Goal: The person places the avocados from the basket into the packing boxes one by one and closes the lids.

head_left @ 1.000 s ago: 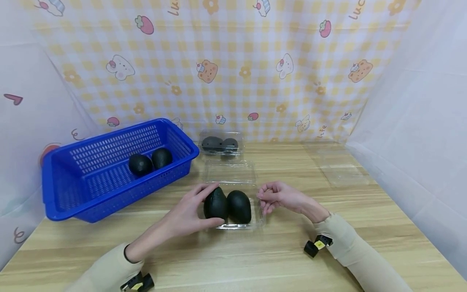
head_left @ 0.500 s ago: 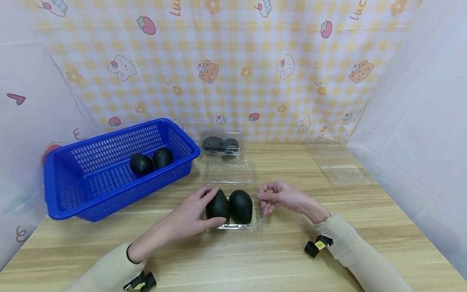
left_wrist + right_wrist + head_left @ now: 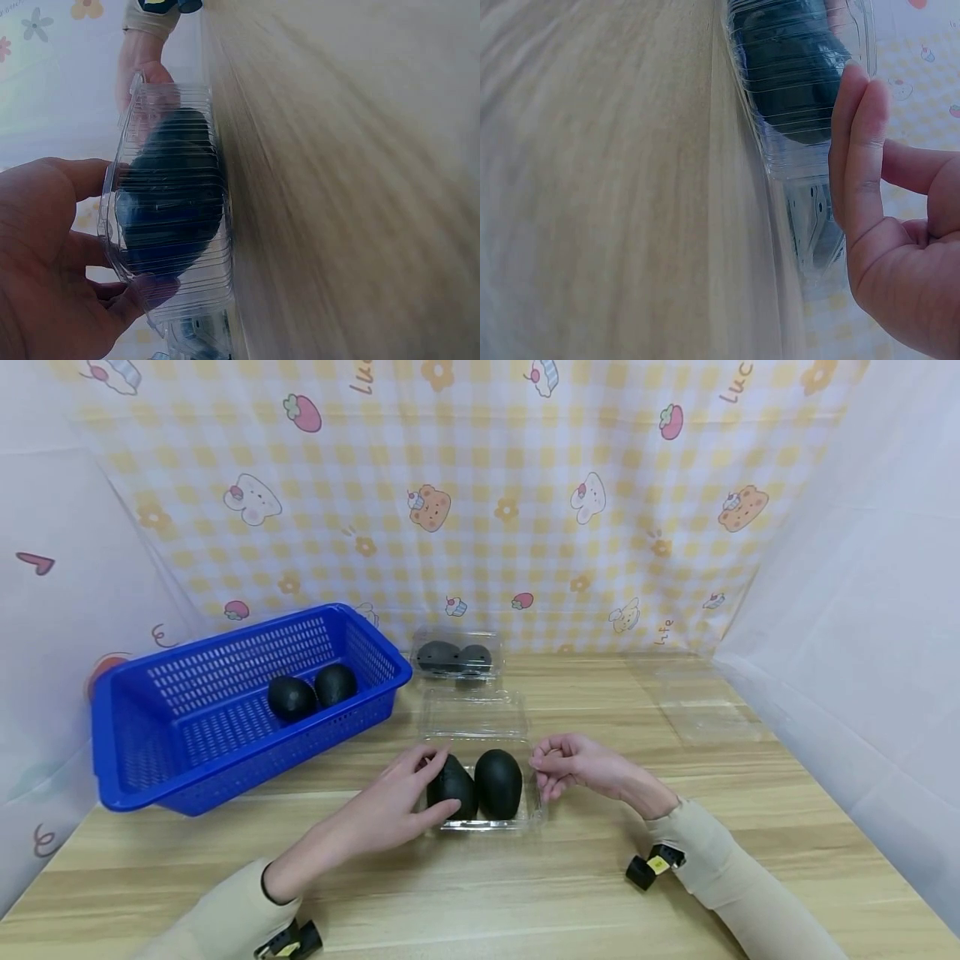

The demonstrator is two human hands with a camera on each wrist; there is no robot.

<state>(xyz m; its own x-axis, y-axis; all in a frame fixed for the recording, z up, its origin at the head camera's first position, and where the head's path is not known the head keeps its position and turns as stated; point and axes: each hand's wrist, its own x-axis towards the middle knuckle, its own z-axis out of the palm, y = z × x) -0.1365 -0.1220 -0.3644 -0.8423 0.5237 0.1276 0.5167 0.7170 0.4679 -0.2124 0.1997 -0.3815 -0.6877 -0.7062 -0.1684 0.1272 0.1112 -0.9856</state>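
An open clear plastic clamshell container (image 3: 491,825) lies on the table, its lid (image 3: 474,714) folded back behind it. Two dark avocados sit side by side in its base: a left avocado (image 3: 453,787) and a right avocado (image 3: 498,783). My left hand (image 3: 382,806) spans the left avocado, fingers at its far end and thumb at its near end. In the left wrist view, an avocado (image 3: 172,195) shows through the ribbed wall. My right hand (image 3: 573,766) pinches the container's right rim; its fingers (image 3: 862,150) lie along that edge in the right wrist view.
A blue basket (image 3: 247,760) at the left holds two more avocados (image 3: 311,691). Behind the lid stands a closed clamshell (image 3: 457,653) with dark fruit inside. Flat clear plastic containers (image 3: 697,702) lie at the back right. A checked curtain (image 3: 510,552) hangs behind the table.
The left avocado has settled lower into the container, with my left hand around it. The right avocado has shifted slightly right. My right hand stays at the rim.
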